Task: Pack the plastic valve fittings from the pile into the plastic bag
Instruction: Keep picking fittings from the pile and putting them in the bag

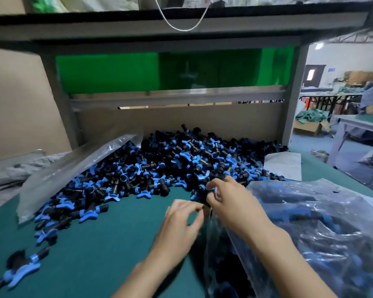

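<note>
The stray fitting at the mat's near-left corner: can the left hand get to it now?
Probably yes. Only bare green mat lies between the left hand and that fitting, and nothing lies on it. The hand seems to pinch the mouth of the plastic bag, so it would have to let go first.

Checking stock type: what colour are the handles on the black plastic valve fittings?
The handles are bright blue; head view shows it best.

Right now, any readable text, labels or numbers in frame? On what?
Nothing can be read.
blue sign, background right: too small and blurred to read.
valve fittings: no markings show.
plastic bag: no print shows.
cardboard box on the floor: no print shows.
</note>
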{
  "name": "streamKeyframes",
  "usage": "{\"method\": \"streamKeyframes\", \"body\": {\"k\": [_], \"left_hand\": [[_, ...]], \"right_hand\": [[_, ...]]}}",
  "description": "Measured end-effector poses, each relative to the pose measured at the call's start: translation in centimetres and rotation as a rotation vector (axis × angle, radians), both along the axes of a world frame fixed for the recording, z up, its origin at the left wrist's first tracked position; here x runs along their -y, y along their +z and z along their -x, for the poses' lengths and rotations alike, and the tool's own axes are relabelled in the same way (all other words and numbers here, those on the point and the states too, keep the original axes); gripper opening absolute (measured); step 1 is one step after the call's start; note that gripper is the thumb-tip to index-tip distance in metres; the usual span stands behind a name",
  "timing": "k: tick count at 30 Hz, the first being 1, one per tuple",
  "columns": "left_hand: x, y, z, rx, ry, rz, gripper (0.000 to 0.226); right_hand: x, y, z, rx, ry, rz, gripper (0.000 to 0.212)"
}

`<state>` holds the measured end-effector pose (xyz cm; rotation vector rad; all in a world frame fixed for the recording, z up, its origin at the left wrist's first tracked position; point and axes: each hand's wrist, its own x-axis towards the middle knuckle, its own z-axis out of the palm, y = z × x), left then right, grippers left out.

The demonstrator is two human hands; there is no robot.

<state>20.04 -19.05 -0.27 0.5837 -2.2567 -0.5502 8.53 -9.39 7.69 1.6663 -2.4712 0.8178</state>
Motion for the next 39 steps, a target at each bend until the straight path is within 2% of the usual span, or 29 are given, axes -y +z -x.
{"method": "streamKeyframes", "body": {"k": [3, 5, 8, 14, 18, 21, 26, 29, 32, 35, 39], "left_hand": [[4.3, -2.2, -4.9, 0.094, 0.302, -0.074, 0.022], [5.5, -3.0, -5.6, 0.243, 0.406, -0.16, 0.033], [8.2, -3.5, -5.6, 0.258, 0.515, -0.204, 0.039], [11.9, -2.4, -3.1, 0.314, 0.684, -0.114, 0.043], [14.0, -1.9, -2.5, 0.383, 0.728, -0.137, 0.043], [14.4, -1.6, -2.2, 0.393, 0.735, -0.129, 0.033], [12.6, -2.1, -3.2, 0.305, 0.67, 0.06, 0.015], [11.3, -2.8, -3.7, 0.348, 0.638, 0.115, 0.021], [10.5, -2.9, -3.4, 0.349, 0.609, 0.081, 0.032], [9.7, -2.9, -1.8, 0.426, 0.587, 0.046, 0.039], [9.7, -3.1, -0.2, 0.447, 0.612, 0.014, 0.035]], "right_hand": [[0.6, -1.9, 0.0, -0.104, -0.025, -0.17, 0.028], [0.8, -2.8, 0.5, -0.134, -0.033, -0.15, 0.025], [1.0, -3.4, 1.3, -0.098, -0.042, -0.069, 0.027], [1.4, -3.7, 1.9, -0.069, -0.023, -0.043, 0.027], [1.4, -3.5, 2.0, -0.041, -0.015, -0.049, 0.027], [1.3, -3.5, 2.0, -0.037, -0.016, -0.045, 0.027], [1.2, -3.3, 1.8, -0.019, -0.014, -0.07, 0.028], [1.1, -3.2, 1.7, -0.009, -0.021, -0.089, 0.027], [1.0, -3.2, 1.5, -0.009, -0.034, -0.09, 0.028], [1.0, -3.1, 1.5, -0.002, -0.039, -0.089, 0.029], [1.0, -3.2, 1.6, 0.003, -0.036, -0.1, 0.029]]}}
